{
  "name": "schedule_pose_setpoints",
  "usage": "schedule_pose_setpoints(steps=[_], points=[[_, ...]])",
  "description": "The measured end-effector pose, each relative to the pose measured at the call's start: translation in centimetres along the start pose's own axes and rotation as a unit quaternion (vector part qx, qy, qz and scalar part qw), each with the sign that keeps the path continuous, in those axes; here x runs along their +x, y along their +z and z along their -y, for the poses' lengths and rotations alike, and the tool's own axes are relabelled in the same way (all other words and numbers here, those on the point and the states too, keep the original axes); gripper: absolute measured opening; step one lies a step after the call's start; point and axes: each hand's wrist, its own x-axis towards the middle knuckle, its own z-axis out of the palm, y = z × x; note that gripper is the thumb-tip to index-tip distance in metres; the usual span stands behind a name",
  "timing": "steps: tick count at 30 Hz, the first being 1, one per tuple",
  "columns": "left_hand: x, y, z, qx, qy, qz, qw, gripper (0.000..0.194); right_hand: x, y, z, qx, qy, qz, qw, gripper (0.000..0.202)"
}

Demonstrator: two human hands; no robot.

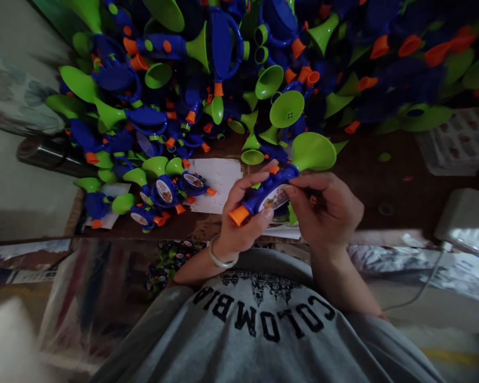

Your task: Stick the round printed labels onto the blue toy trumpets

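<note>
A blue toy trumpet (266, 192) with a green bell and an orange mouthpiece is held in front of my body, over the table's near edge. My left hand (243, 213) grips it near the mouthpiece, thumb below and fingers above. At the bell end, my right hand (326, 208) pinches with thumb and index finger at the edge of the oval sticker (274, 197) on its side. Whether those right fingertips hold the sticker or the toy's body, I cannot tell. Beyond my hands lies a large heap of similar toy trumpets (223, 50).
Several stickered trumpets (164, 190) lie left of my hands beside white paper sheets (217, 178). Sticker sheets (461, 141) sit at the right, with a white device (468, 219) and its cable nearer. A dark cylinder (43, 153) stands out at the left edge.
</note>
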Motion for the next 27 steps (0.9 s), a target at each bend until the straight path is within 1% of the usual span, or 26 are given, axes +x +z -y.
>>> schedule_pose_setpoints(steps=[2, 3, 4, 6, 7, 8, 9, 10, 11, 12, 13, 14, 15, 16, 17, 18, 19, 20, 22, 24, 27], points=[[-0.1, 0.1, 0.0, 0.007, 0.011, 0.002, 1.0, 0.05, 0.2, 0.0, 0.3, -0.034, -0.032, 0.009, 0.999, 0.003], [-0.2, 0.2, 0.1, 0.012, 0.019, 0.002, 1.0, 0.05, 0.3, 0.0, 0.2, -0.056, -0.05, 0.008, 0.997, 0.006], [-0.3, 0.2, 0.1, 0.018, 0.026, 0.0, 1.0, 0.05, 0.5, -0.1, 0.1, -0.078, -0.064, -0.001, 0.995, 0.014], [-0.5, -0.4, 0.0, 0.034, 0.035, -0.011, 0.999, 0.05, 1.0, -0.5, -0.6, -0.117, -0.069, -0.042, 0.99, 0.046], [-0.6, -1.2, -0.2, 0.044, 0.041, -0.031, 0.998, 0.052, 1.3, -0.6, -1.1, -0.124, -0.061, -0.059, 0.989, 0.062], [-0.8, -2.5, -0.5, 0.055, 0.047, -0.067, 0.995, 0.052, 1.6, -0.7, -1.7, -0.118, -0.051, -0.064, 0.99, 0.074], [-0.9, -4.4, -1.1, 0.067, 0.057, -0.119, 0.989, 0.052, 2.0, -0.6, -2.3, -0.105, -0.045, -0.047, 0.992, 0.076], [-1.2, -6.7, -2.0, 0.077, 0.075, -0.191, 0.976, 0.051, 2.4, -0.3, -2.8, -0.087, -0.046, -0.007, 0.995, 0.072], [-1.6, -9.4, -3.1, 0.084, 0.083, -0.28, 0.953, 0.043, 2.9, 0.3, -3.3, -0.069, -0.055, 0.049, 0.995, 0.064], [-2.2, -12.3, -4.5, 0.086, 0.099, -0.374, 0.918, 0.037, 3.4, 1.3, -3.5, -0.054, -0.069, 0.12, 0.989, 0.056], [-3.1, -15.3, -6.0, 0.082, 0.125, -0.459, 0.876, 0.034, 3.9, 2.7, -3.6, -0.043, -0.085, 0.196, 0.976, 0.051], [-4.1, -18.1, -7.6, 0.083, 0.127, -0.493, 0.857, 0.034, 4.3, 4.4, -3.4, -0.038, -0.097, 0.275, 0.956, 0.049], [-5.2, -20.7, -9.0, 0.084, 0.118, -0.512, 0.847, 0.034, 4.8, 6.3, -3.0, -0.038, -0.103, 0.35, 0.93, 0.05], [-6.4, -22.8, -10.1, 0.084, 0.102, -0.527, 0.84, 0.031, 5.3, 8.5, -2.4, -0.045, -0.1, 0.417, 0.902, 0.054], [-7.5, -24.5, -10.9, 0.085, 0.084, -0.541, 0.832, 0.031, 5.7, 10.9, -1.8, -0.059, -0.088, 0.472, 0.875, 0.059], [-8.6, -25.7, -11.3, 0.085, 0.064, -0.555, 0.825, 0.033, 6.0, 13.2, -1.0, -0.08, -0.069, 0.512, 0.852, 0.064], [-9.4, -26.4, -11.3, 0.082, 0.047, -0.568, 0.818, 0.033, 6.3, 15.4, -0.3, -0.102, -0.049, 0.542, 0.833, 0.068], [-10.1, -26.9, -11.0, 0.076, 0.031, -0.578, 0.812, 0.032, 6.5, 17.4, 0.3, -0.114, -0.041, 0.556, 0.822, 0.071], [-11.1, -27.0, -10.0, 0.056, -0.004, -0.591, 0.805, 0.027, 6.5, 20.5, 1.1, -0.131, -0.029, 0.579, 0.804, 0.073], [-11.6, -26.6, -8.9, 0.03, -0.044, -0.592, 0.804, 0.023, 6.2, 22.3, 1.3, -0.137, -0.023, 0.599, 0.788, 0.077], [-11.8, -26.2, -8.0, -0.008, -0.089, -0.585, 0.806, 0.025, 5.2, 23.4, 0.6, -0.135, -0.016, 0.622, 0.771, 0.087]])
